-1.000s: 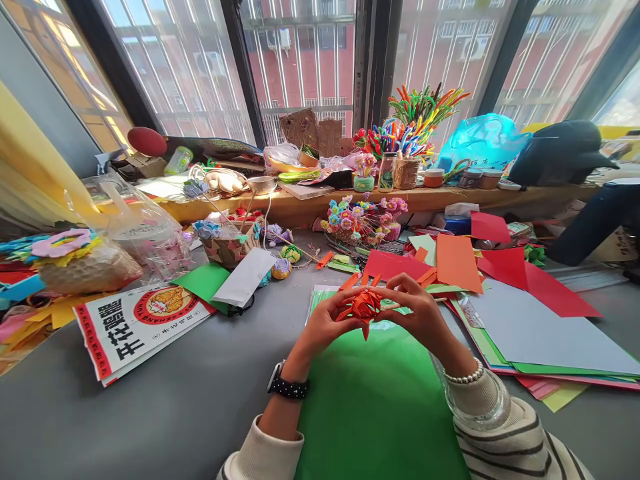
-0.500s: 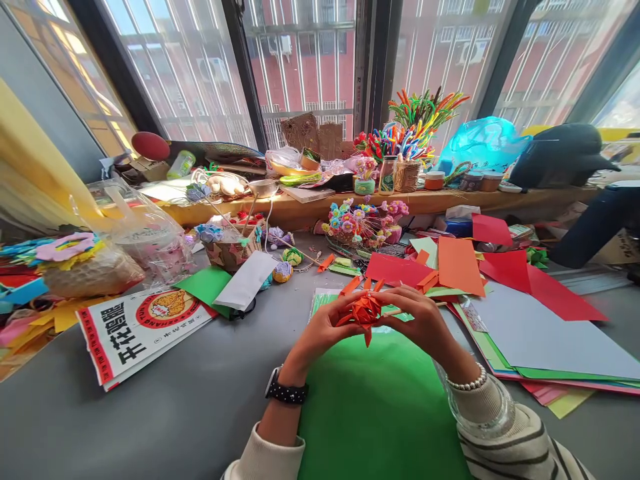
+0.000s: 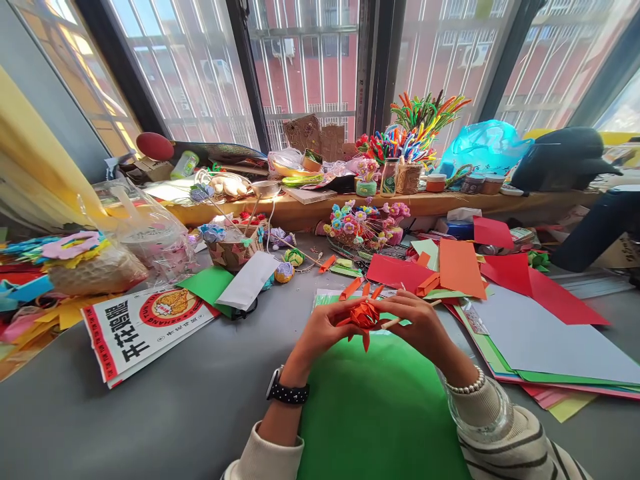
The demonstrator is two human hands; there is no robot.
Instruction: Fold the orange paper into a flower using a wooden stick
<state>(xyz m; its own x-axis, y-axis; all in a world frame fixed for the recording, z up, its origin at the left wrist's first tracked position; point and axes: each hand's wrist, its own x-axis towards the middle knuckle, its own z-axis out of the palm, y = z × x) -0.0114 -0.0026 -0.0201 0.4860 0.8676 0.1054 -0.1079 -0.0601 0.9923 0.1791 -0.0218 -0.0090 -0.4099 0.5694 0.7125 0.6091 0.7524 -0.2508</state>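
Head view, left hand (image 3: 320, 330) and right hand (image 3: 423, 323) pinched closed on an orange paper flower (image 3: 364, 315) above green sheet (image 3: 375, 413), its tip pointed down toward the near side, thin stick (image 3: 393, 323) angled right.

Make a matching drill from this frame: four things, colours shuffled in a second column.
Things:
1. paper flower
2. big sheet under the hands
3. watch strap
4. plastic bag on the ledge

Colours:
a. black
b. pale blue
c. orange
d. green

Pairs: 1-c, 2-d, 3-a, 4-b
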